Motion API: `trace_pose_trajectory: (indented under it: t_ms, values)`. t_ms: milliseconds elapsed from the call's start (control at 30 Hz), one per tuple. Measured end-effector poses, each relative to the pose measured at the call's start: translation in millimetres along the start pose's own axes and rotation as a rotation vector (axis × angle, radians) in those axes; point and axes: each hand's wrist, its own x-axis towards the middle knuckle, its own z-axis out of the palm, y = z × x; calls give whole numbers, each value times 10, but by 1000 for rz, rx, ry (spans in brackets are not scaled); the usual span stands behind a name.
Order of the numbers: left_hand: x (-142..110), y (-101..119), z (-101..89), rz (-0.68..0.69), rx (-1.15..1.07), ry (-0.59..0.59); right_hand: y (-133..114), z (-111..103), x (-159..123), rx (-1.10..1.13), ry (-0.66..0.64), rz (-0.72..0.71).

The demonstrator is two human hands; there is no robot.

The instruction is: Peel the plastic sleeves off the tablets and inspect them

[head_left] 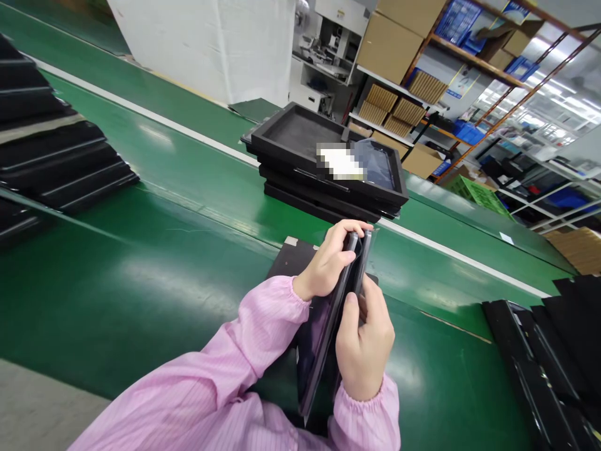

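Two slim dark screen panels stand on edge, side by side with a narrow gap between their far ends. My left hand (328, 258) grips the far upper part of the left panel (315, 357), its fingers reaching over the top edges. My right hand (366, 341) is closed around the right panel (367, 254), thumb on the near side. The left panel's glossy face has a purple sheen. Beneath and behind them lies a black pad (287, 262) with pale tape at its corner, partly hidden by my hands.
Ahead, a stack of black foam trays (300, 128) bears a white sheet and clear film. More black trays (56, 150) lean at left, and dark trays (530, 351) lie at right. A white stripe crosses the green work surface (188, 294). Shelves with cartons (392, 47) stand behind.
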Motion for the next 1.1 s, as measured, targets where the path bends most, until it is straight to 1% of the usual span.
trace_pose_trajectory:
  t_ms: [133,200,267,400,467,533,600,700,733,767,833,900,1000,1100]
  values:
    - [-21,-34,34,68,-69,12,12,-34,-21,51,-3,-3]
    - [-20,-6,37,65,-63,-19,45,-43,-6,90,4,3]
    - [-16,51,36,67,-5,-56,91,-46,30,137,5,6]
    - [-18,154,47,130,83,-125,165,-24,123,339,-35,-10]
    - [-23,160,51,148,90,-139,178,-5,152,452,-60,15]
    - [-23,137,47,153,95,-139,178,6,162,520,-92,55]
    - [-14,98,31,146,92,-120,168,6,151,519,-178,75]
    - [17,45,0,121,61,-71,123,18,97,427,-353,75]
    - [28,36,-11,110,47,-49,95,36,69,396,-376,83]
    - [37,36,-21,102,32,-23,57,61,38,373,-369,94]
    - [43,68,-45,97,2,26,-44,124,-33,351,-298,122]
    - [28,148,-81,127,-17,58,-171,176,-100,356,-241,126]
    - [-20,318,-159,225,3,102,-345,192,-161,388,-270,61]
    - [-53,423,-230,281,43,135,-396,181,-157,407,-305,25]
